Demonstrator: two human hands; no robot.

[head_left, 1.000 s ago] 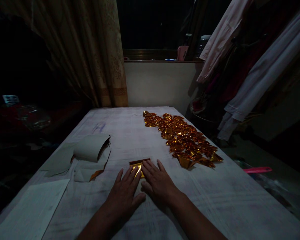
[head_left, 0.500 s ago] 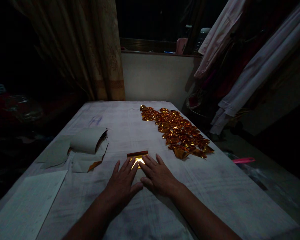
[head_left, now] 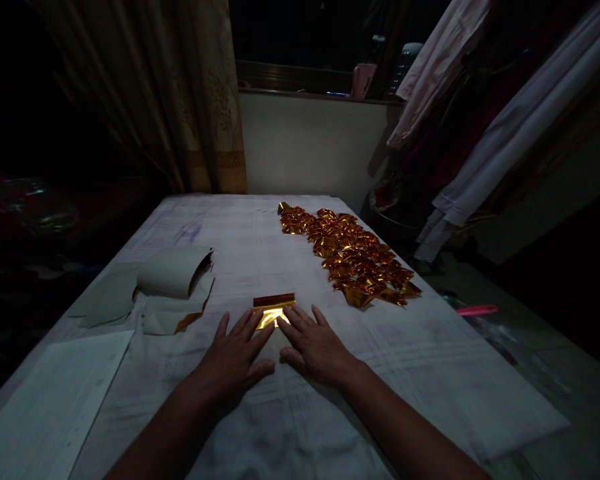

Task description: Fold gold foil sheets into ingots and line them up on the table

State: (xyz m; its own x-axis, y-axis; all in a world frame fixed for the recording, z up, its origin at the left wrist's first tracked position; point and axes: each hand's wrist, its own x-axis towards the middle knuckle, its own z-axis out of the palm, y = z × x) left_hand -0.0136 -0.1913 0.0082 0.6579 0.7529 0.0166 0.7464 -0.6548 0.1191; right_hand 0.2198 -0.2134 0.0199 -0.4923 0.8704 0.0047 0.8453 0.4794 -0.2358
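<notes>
A small sheet of shiny gold foil paper (head_left: 273, 313) lies on the cloth-covered table (head_left: 240, 247), its far edge a darker folded strip. My left hand (head_left: 236, 353) rests flat with fingers spread, fingertips on the foil's left side. On the right side of the same sheet lie the fingertips of my right hand (head_left: 315, 343), also stretched out and palm down. The near part of the foil is partly hidden by my fingers. To the right, a heap of folded gold foil pieces (head_left: 363, 257) spreads toward the table's far end.
Curled grey-backed sheets (head_left: 167, 273) lie on the left, with a flat white sheet (head_left: 55, 400) nearer me. Clothes (head_left: 510, 127) hang at the right, and a curtain (head_left: 200, 100) at the back left. A pink cup (head_left: 363, 81) stands on the sill.
My left hand has slid slightly left and back, so more of the foil shows between my hands. The right hand has barely moved. The whole view has shifted a little.
</notes>
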